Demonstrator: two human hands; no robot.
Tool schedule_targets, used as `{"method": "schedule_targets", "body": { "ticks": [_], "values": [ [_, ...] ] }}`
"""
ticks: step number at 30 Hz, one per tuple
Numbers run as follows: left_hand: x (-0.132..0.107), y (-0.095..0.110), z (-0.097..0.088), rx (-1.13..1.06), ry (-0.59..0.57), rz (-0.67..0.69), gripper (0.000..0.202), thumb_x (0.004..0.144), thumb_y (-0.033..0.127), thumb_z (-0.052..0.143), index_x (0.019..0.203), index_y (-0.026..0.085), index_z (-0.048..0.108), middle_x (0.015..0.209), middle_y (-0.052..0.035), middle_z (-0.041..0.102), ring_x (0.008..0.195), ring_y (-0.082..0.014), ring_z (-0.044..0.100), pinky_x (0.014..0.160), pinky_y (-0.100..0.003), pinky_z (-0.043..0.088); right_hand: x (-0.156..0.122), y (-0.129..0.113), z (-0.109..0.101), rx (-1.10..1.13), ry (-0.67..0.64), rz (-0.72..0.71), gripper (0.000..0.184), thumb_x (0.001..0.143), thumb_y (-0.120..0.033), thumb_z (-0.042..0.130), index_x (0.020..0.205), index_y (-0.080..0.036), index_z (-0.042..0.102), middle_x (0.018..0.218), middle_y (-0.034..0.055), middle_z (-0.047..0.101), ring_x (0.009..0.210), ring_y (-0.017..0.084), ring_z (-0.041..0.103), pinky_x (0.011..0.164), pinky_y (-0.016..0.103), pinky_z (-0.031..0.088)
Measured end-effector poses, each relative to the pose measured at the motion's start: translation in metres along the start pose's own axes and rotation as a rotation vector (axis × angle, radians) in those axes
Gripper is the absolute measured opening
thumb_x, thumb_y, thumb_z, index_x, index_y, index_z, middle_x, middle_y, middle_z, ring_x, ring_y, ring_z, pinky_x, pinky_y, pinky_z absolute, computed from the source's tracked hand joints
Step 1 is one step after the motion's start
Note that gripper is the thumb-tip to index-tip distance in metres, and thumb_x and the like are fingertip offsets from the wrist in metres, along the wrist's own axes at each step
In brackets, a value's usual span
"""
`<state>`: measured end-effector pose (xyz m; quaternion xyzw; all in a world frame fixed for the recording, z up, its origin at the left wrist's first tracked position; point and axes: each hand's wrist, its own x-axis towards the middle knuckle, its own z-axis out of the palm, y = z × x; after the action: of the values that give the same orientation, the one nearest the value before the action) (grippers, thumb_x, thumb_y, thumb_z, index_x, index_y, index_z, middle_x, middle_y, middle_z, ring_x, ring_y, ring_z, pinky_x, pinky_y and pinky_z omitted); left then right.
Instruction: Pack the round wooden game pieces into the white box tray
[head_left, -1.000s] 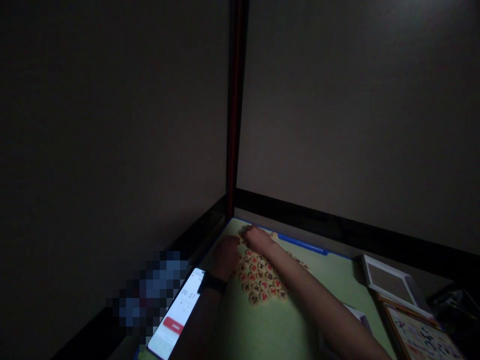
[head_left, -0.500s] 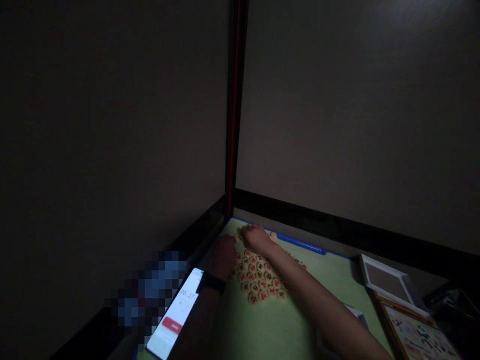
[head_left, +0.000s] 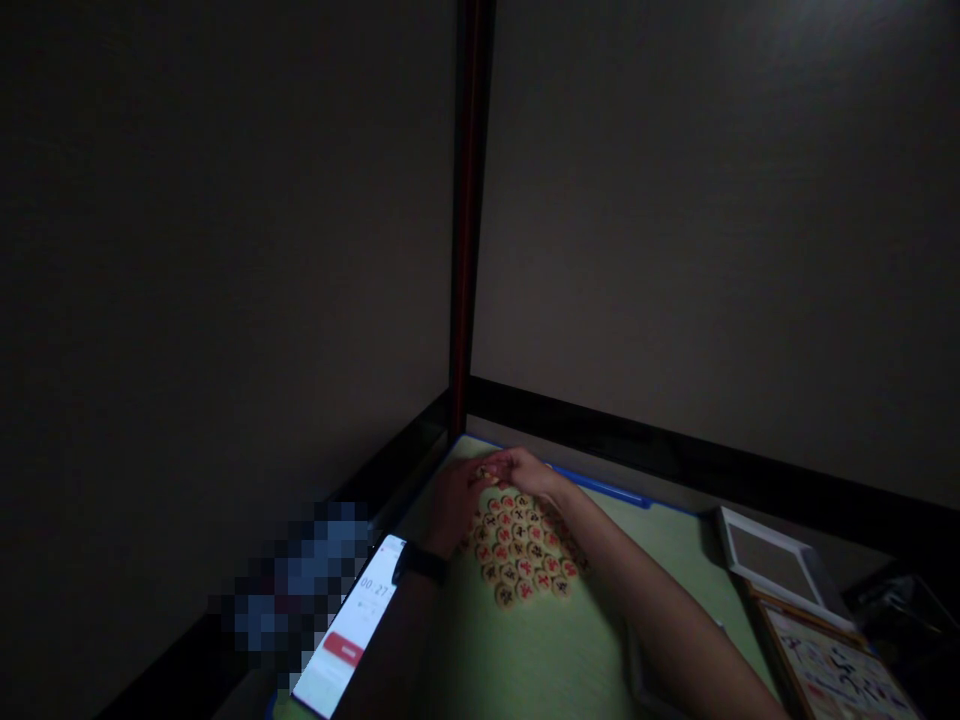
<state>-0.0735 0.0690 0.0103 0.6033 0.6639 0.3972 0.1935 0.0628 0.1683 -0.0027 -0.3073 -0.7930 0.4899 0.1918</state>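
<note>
Several round wooden Chinese chess pieces (head_left: 519,549), marked in red and black characters, lie flat in a tight cluster on the green tabletop (head_left: 495,660). At the far end of the cluster my two hands meet. My left hand (head_left: 454,500), with a dark band on its wrist, curls in from the left. From the right reaches my right hand (head_left: 525,472), its fingers bent toward the left one. A few chess pieces (head_left: 487,473) show between the fingers of both hands. My right forearm hides the cluster's right side.
A lit phone (head_left: 351,628) showing a timer lies at the table's left edge. On the right are a white shallow box (head_left: 780,565) and a wood-framed printed panel (head_left: 840,660). A blue strip (head_left: 607,487) runs along the back edge, below dark walls.
My hands have come together around a few pieces at the far end. The right forearm has shifted slightly, and pieces seen beyond it before are now covered.
</note>
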Motion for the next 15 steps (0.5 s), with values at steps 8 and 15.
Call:
{"method": "schedule_targets", "body": {
  "ticks": [8, 15],
  "values": [
    [0.001, -0.006, 0.001, 0.237, -0.047, 0.147, 0.026, 0.091, 0.015, 0.052, 0.111, 0.017, 0.069, 0.116, -0.0082, 0.069, 0.111, -0.0188, 0.061, 0.103, -0.030, 0.044, -0.002, 0.009, 0.004, 0.043, 0.092, 0.003, 0.028, 0.084, -0.034, 0.061, 0.097, -0.013, 0.072, 0.079, 0.0055, 0.072, 0.074, 0.016, 0.068, 0.070, 0.029, 0.055],
    [-0.002, -0.013, 0.002, 0.495, -0.175, 0.044, 0.022, 0.091, 0.018, 0.053, 0.107, 0.015, 0.067, 0.109, -0.0116, 0.069, 0.105, -0.0220, 0.062, 0.093, -0.032, 0.045, -0.001, 0.011, 0.010, -0.244, 0.164, 0.032, 0.030, 0.067, 0.000, 0.053, 0.085, -0.015, 0.073, 0.074, 0.0021, 0.072, 0.075, 0.016, 0.070, 0.071, 0.026, 0.053]
  ]
}}
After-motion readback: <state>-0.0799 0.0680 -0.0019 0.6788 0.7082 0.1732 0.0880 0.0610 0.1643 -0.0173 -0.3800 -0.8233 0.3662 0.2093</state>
